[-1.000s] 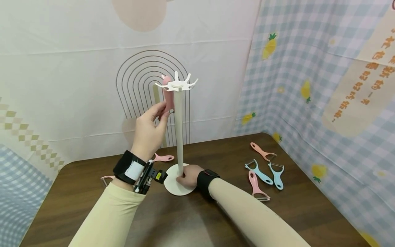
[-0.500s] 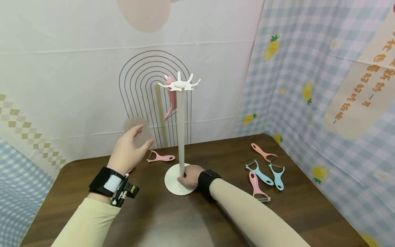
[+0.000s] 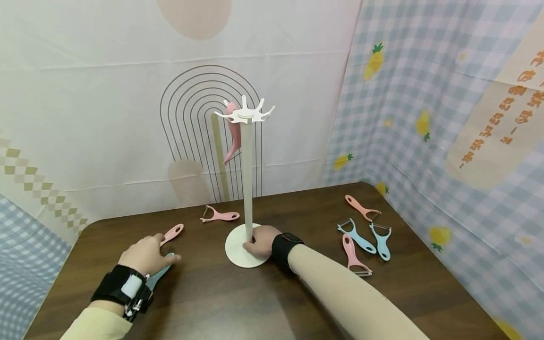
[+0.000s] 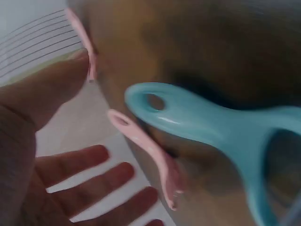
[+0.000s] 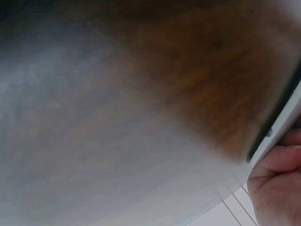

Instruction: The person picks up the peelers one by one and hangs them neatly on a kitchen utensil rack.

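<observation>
My left hand [image 3: 144, 255] is low over the left of the table, thumb and fingers spread with nothing held. Beneath and beside it lies a light-blue peeler [image 4: 202, 117], partly hidden by the hand in the head view. Just beyond the fingers is a pink peeler [image 3: 173, 233]. A white stand [image 3: 248, 184] with a ring of hooks stands upright in the middle. From a hook on its left side hangs another pink peeler [image 3: 235, 134]. My right hand [image 3: 262, 241] grips the stand low down, where the pole meets the round base [image 3: 238, 255].
Behind the stand's left side lies a pink peeler [image 3: 225, 216]. On the right of the brown table [image 3: 212, 302] are an orange peeler [image 3: 359, 206], two blue peelers [image 3: 382, 245] and a pink one [image 3: 350, 252]. Patterned cloth [image 3: 289, 94] hangs behind the table.
My left hand has let go of the pink peeler, which now hangs on the hook, and has moved down and left to the blue peeler. My right hand stays on the stand.
</observation>
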{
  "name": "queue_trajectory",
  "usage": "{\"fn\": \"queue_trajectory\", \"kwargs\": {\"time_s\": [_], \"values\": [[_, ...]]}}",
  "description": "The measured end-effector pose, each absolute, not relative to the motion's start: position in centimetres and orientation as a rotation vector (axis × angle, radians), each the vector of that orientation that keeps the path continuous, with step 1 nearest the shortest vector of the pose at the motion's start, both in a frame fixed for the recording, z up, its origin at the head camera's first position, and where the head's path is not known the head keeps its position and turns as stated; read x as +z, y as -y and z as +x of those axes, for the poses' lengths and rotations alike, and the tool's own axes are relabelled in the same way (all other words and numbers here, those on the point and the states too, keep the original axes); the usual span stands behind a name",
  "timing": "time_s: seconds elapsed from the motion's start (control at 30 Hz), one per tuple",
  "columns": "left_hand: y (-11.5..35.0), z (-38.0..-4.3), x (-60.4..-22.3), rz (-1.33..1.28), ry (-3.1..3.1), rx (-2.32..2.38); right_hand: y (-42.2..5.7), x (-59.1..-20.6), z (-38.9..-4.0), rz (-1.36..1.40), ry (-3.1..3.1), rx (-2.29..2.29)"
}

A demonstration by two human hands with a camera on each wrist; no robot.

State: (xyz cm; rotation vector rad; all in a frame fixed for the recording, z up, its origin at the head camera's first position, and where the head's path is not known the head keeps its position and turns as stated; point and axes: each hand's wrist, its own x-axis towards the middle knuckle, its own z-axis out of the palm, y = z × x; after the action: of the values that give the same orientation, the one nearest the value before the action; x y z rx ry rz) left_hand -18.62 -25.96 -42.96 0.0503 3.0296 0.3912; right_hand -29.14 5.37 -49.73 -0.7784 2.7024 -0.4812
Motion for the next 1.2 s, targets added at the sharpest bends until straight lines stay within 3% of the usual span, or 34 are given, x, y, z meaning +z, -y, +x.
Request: {"fn": "queue_trajectory", "kwargs": {"time_s": [1.2], "values": [[25.3,-14.6,-45.1,0.147,-3.075,0.113,-5.3,-49.8,-29.0,-0.795,-2.719,-0.461]]}}
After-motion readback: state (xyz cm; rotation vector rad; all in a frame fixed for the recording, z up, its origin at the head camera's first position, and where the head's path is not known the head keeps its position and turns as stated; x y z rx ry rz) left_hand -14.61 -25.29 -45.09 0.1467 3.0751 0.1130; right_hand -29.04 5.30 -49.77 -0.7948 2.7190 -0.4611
